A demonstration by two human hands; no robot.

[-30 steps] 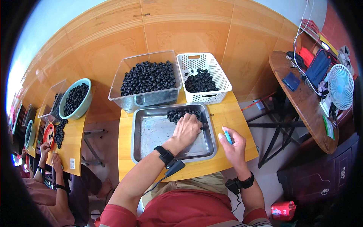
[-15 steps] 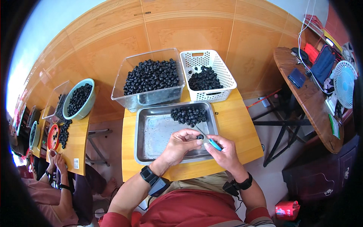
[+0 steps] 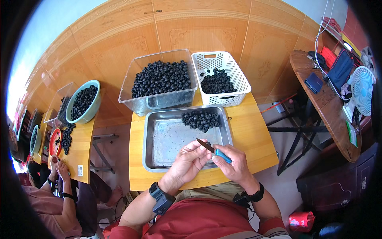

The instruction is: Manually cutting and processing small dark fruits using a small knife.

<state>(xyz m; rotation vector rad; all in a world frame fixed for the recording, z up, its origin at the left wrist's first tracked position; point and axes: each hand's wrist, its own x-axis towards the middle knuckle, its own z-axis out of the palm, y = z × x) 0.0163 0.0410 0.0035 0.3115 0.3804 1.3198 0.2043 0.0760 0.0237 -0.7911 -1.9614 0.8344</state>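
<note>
Over the near edge of a metal tray (image 3: 161, 137), my left hand (image 3: 188, 159) pinches a small dark round fruit (image 3: 208, 143), mostly hidden behind a knife blade. My right hand (image 3: 232, 162) is closed round the turquoise handle of this small knife (image 3: 205, 144), whose blade points up and left across the fruit. Inside the tray, a heap of similar dark fruits (image 3: 201, 120) lies along the far right side. Small dark specks dot the bare metal.
Behind the tray stand a clear plastic bin (image 3: 137, 105) full of dark fruits and a white perforated basket (image 3: 241, 85) holding fewer. At left, a co-worker's hands (image 3: 59, 167) work beside a red plate (image 3: 53, 147) and a pale green basin (image 3: 94, 107). A brown table (image 3: 304, 75) stands at right.
The knife has turned so its blade shows broadside across the fruit and points further left. My left hand has rolled, its fingers now lower round the fruit. The view has shifted slightly.
</note>
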